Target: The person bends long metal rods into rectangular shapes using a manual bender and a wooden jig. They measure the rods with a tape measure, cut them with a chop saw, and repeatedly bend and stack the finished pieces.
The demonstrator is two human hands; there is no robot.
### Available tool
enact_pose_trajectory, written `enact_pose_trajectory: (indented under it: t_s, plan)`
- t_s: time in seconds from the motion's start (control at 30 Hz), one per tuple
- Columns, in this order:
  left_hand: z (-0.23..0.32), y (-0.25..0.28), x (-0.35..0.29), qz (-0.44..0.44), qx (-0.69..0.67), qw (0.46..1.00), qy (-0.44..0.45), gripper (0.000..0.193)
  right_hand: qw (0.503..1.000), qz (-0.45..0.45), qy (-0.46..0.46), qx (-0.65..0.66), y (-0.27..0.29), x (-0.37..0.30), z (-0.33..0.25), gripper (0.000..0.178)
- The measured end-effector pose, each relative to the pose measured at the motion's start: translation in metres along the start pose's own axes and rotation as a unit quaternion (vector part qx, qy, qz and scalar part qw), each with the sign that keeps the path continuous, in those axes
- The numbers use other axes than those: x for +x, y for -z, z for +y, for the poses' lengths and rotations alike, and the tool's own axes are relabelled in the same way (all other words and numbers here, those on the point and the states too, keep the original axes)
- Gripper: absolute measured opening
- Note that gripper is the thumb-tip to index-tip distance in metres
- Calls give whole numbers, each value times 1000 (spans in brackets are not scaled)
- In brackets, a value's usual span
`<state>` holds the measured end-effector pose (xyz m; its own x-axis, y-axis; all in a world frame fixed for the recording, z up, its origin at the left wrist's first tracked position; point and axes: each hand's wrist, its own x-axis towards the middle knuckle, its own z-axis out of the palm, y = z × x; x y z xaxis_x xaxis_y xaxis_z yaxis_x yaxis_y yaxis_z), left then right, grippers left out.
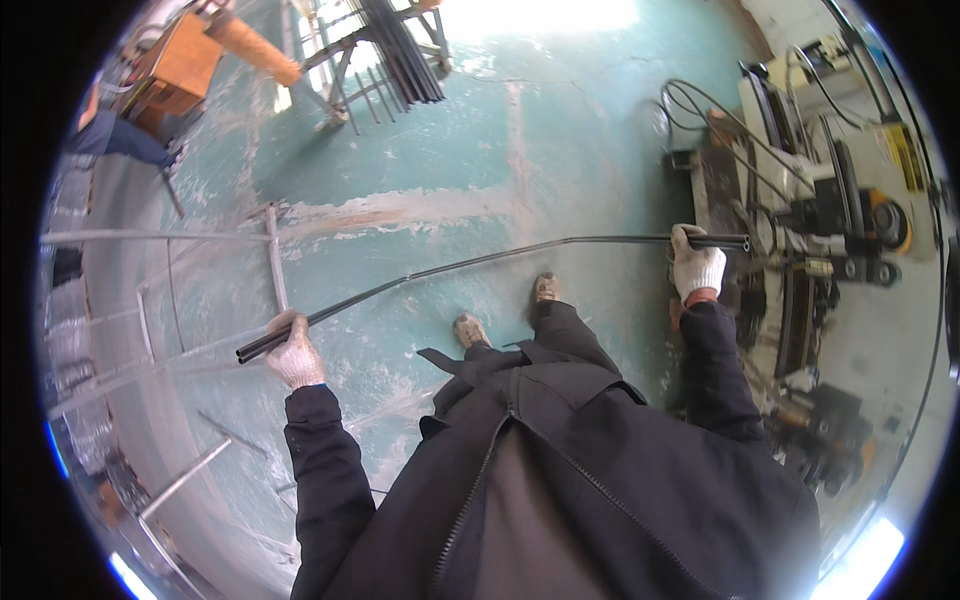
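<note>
Your tubes (490,257), gripped wide
Left hand (294,352) and right hand (699,266) clamp opposite ends; keep level, clear of the machine (832,206) at right.

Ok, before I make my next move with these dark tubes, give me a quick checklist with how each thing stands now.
1. Left hand closed around the dark tubes near their left end: ok.
2. Right hand closed around them near their right end: ok.
3. White gloves on both hands: ok.
4. Tubes straight: cannot tell; they look bowed, but the fisheye view bends straight edges.
5. Right end clear of the machine: cannot tell; they overlap in the view.
6. Other person away from the tubes: ok, apart at the far upper left.
</note>
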<state>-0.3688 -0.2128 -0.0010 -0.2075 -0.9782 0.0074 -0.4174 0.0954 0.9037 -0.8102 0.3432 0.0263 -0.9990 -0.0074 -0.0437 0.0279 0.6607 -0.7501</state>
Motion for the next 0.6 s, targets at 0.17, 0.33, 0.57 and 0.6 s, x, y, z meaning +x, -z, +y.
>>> enact_pose_trajectory:
  t_s: [0.17,0.33,0.57,0.6]
  plan:
    - [-16,-27,2,-34,-75,996,-25,12,999,42,-18,-29,5,-39,35,19]
    - [-41,-54,18,-2,-37,999,-6,11,994,-13,-99,36,5,-34,63,20]
    - [-55,-50,50,-34,-73,996,32,16,997,-16,-66,24,9,-19,58,27]
    - [-55,-50,49,-32,-77,996,33,16,998,-13,-61,27,9,-20,57,28]
